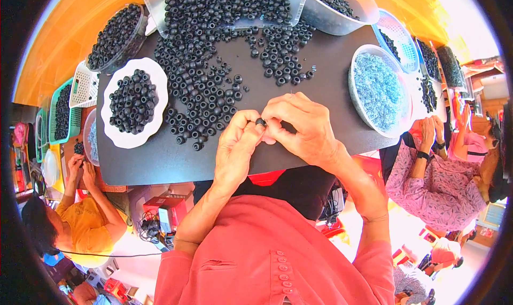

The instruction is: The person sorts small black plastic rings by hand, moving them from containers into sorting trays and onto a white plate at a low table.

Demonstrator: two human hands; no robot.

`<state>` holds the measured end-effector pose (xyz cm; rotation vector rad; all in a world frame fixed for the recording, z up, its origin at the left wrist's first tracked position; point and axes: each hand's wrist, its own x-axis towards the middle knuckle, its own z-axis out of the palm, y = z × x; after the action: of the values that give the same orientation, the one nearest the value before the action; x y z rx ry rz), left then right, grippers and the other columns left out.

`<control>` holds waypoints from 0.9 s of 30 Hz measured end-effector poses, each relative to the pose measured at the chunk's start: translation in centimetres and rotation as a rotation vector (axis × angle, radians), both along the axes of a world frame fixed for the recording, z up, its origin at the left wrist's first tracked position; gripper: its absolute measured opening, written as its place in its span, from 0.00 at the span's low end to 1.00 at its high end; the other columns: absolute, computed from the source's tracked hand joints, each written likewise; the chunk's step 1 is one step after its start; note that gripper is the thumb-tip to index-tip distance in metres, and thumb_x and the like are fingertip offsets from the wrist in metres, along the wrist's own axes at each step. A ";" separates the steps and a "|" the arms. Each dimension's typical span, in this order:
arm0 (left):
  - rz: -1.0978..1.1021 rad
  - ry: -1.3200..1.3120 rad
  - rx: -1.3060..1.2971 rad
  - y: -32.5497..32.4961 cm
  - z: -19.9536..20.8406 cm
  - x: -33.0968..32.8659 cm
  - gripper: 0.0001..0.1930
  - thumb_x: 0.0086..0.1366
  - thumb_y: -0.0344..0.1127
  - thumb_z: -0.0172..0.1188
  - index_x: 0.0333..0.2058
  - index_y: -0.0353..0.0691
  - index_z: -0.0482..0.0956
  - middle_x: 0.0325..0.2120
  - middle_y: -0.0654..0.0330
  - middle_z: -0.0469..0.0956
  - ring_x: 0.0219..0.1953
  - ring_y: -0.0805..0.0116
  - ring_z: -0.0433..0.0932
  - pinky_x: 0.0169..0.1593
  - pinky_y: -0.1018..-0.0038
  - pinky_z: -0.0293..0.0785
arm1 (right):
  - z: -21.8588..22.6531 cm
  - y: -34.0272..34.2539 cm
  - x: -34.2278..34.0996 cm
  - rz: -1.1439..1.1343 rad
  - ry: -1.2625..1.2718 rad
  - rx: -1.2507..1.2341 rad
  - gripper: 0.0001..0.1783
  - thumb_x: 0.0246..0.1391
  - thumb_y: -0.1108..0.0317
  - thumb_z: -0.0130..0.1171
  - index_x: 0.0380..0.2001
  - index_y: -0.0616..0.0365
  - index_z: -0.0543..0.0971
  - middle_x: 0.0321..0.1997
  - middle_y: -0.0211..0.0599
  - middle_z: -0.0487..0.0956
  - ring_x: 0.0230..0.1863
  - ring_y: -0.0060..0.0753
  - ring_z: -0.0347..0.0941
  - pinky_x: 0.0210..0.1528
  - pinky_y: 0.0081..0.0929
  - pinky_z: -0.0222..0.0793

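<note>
1 dark tabletop (144,161) bears a clear plastic bin (299,0), a round tub (407,110) of pale blue translucent pieces, a scalloped white dish (131,140) and loose black ring-shaped parts (206,102). At its front edge the right hand (302,123) meets the left hand (235,150), whose thumb and forefinger pinch 1 black part (260,122); the right fingertips are drawn together beside it, their hold hidden. This looks like close fingertip work on that part, probably calling next for a steady left pinch and small right-hand adjustments.
</note>
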<state>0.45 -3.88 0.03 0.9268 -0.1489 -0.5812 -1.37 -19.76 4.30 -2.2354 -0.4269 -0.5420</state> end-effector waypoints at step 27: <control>-0.036 -0.186 0.177 0.4 0.3 -0.4 0.06 0.68 0.26 0.47 0.42 0.33 0.68 0.31 0.62 0.75 0.36 0.78 0.73 0.45 0.79 0.69 | -1.7 0.4 -1.2 0.024 0.271 0.518 0.10 0.42 0.83 0.61 0.31 0.61 0.77 0.32 0.34 0.77 0.32 0.24 0.76 0.36 0.22 0.72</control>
<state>0.06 -3.51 0.38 1.1519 -0.2850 -0.5470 -2.59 -19.35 2.65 -1.7658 -0.1482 -0.2866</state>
